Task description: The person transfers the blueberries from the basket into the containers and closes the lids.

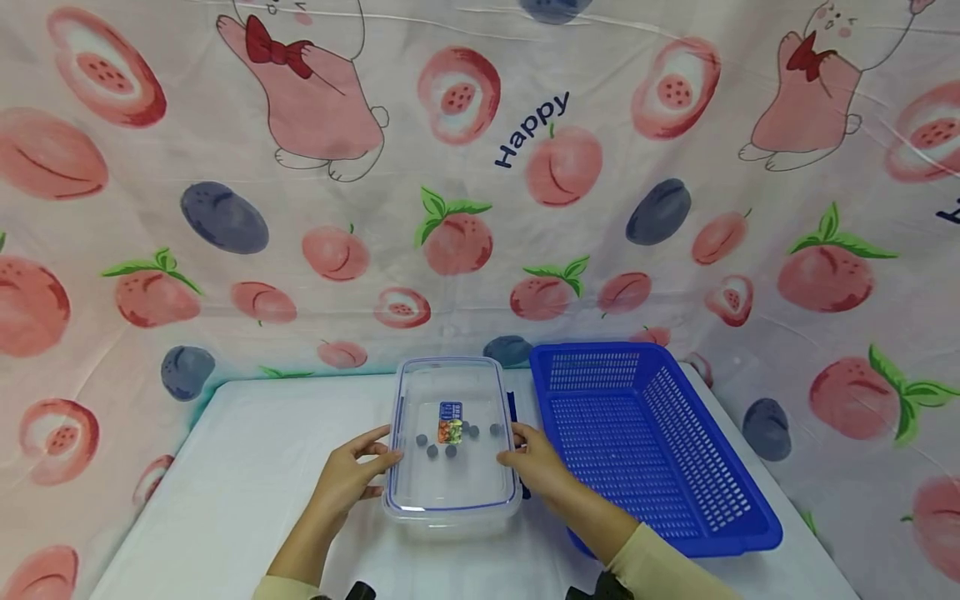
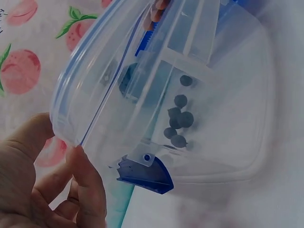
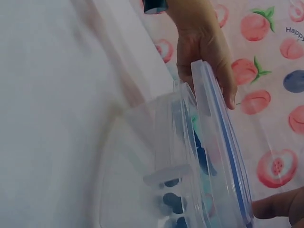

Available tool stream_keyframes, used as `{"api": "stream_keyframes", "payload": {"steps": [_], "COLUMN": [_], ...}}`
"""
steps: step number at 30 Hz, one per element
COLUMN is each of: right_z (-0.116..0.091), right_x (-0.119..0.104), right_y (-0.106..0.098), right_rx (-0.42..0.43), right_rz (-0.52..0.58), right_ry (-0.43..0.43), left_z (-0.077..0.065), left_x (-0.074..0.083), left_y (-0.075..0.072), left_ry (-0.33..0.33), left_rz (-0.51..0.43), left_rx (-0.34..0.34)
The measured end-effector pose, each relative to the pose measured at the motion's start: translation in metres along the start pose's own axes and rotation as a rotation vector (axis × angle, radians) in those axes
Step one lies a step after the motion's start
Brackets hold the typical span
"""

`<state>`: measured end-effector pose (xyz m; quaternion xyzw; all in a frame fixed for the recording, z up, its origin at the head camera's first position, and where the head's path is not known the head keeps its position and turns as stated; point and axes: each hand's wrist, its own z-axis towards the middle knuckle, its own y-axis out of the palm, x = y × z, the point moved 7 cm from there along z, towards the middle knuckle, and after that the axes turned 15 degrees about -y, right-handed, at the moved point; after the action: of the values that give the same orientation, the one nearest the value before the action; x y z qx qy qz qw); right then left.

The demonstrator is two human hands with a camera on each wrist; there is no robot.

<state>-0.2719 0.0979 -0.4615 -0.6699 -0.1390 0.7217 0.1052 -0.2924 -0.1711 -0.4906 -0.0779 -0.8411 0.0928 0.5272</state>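
A clear plastic lid point(image 1: 442, 487) with a blue seal lies between my two hands, over a clear plastic container point(image 1: 450, 528). My left hand point(image 1: 351, 473) pinches the lid's left edge between thumb and fingers; my right hand point(image 1: 542, 463) pinches the right edge. Both wrist views show a gap between lid and container rim, so the lid sits raised. Several small dark round berries, like blueberries point(image 2: 186, 118), lie on the container's bottom. A blue clip point(image 2: 149, 175) hangs at the container's side in the left wrist view. The lid carries a colourful label point(image 1: 450, 422).
Right of the container, close to my right forearm, stands a blue perforated plastic basket point(image 1: 622, 442). Everything rests on a white-covered table point(image 1: 285, 450). A fruit-patterned cloth point(image 1: 450, 208) hangs behind the table's back edge.
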Motion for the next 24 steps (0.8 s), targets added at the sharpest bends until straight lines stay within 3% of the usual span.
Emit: {"api": "stream_keyframes", "payload": {"steps": [11,24], "right_z": [-0.003,-0.009], "right_x": [0.010,0.011], "right_y": [0.007,0.009], "right_rx": [0.130,0.331], "right_rz": [0.090,-0.056], "right_ry": [-0.009,-0.114], "left_z": [0.008,0.011], "left_x": [-0.010,-0.016], "left_y": [0.006,0.011], "left_ry": [-0.011,-0.006], "left_rz": [0.001,0.001], "left_rx": [0.021,0.029]}}
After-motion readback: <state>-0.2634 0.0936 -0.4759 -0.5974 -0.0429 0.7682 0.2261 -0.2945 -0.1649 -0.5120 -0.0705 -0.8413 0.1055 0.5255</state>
